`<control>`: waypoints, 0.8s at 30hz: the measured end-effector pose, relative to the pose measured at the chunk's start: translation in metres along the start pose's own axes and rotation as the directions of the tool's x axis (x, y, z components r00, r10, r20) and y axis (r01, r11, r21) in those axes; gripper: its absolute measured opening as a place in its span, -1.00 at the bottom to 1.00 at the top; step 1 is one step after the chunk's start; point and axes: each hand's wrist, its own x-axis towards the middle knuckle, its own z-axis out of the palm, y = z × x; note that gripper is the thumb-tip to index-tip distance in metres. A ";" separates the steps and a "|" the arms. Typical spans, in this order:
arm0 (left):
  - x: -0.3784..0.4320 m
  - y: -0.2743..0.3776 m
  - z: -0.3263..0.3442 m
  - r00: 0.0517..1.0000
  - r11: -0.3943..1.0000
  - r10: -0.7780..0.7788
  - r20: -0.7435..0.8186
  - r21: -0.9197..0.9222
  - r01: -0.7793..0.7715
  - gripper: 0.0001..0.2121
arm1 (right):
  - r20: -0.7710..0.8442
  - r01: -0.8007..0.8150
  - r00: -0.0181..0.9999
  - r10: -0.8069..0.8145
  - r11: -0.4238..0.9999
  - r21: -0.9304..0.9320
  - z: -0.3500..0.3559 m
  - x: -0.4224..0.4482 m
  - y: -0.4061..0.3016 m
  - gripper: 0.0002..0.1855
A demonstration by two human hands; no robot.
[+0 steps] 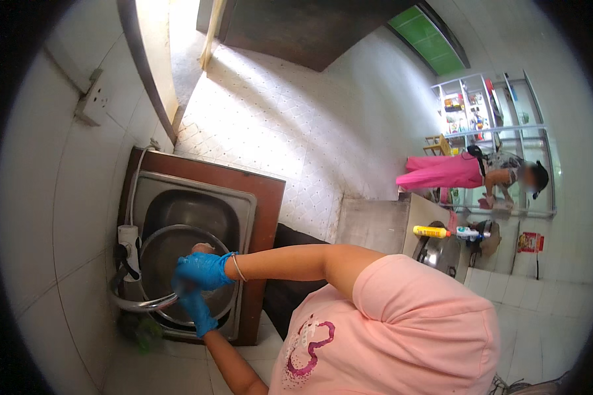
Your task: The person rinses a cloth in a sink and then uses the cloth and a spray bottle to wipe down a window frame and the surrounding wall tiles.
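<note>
Both my hands wear blue gloves and meet over a wide metal basin (153,256), which sits in a stainless steel sink (249,217). My right hand (205,271) is uppermost in the picture, with a bracelet at its wrist. A pinkish-brown lump (203,248) shows against its far side; whether I grip it cannot be made out. My left hand (195,311) comes in from below, its fingers against the right hand and blurred. The curved metal spout of a faucet (148,304) ends at my hands. Its white body (128,249) stands at the sink's wall side.
A reddish-brown counter (267,217) frames the sink. A power socket (93,102) is on the tiled wall. Behind me are a yellow bottle (431,231), a white bottle (468,233) and a metal pot (440,254). Farther off, a person (444,172) stands by a shelf rack (504,128).
</note>
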 end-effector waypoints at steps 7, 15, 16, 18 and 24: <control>0.007 -0.009 -0.005 0.999 0.999 0.025 -0.020 -0.041 -0.026 -0.64 | -0.004 0.092 0.995 -0.097 0.922 0.375 0.028 0.013 0.032 -0.51; -0.016 0.007 -0.007 0.979 0.878 0.200 0.037 0.438 -0.195 -0.63 | 0.382 -0.149 0.921 -0.073 0.840 0.521 0.020 0.018 0.034 -0.55; -0.016 0.009 -0.008 0.980 0.841 0.183 0.073 0.505 -0.195 -0.63 | 0.355 -0.134 0.935 -0.029 0.894 0.427 0.019 0.017 0.031 -0.57; -0.012 0.012 -0.009 0.987 0.827 0.108 0.121 0.540 -0.156 -0.63 | 0.172 -0.086 0.985 0.035 0.950 0.300 0.019 0.009 0.032 -0.61; 0.011 -0.016 -0.031 0.973 0.929 0.105 0.207 0.330 -0.171 -0.67 | 0.026 0.039 0.999 -0.039 0.999 0.009 -0.011 -0.008 0.016 -0.72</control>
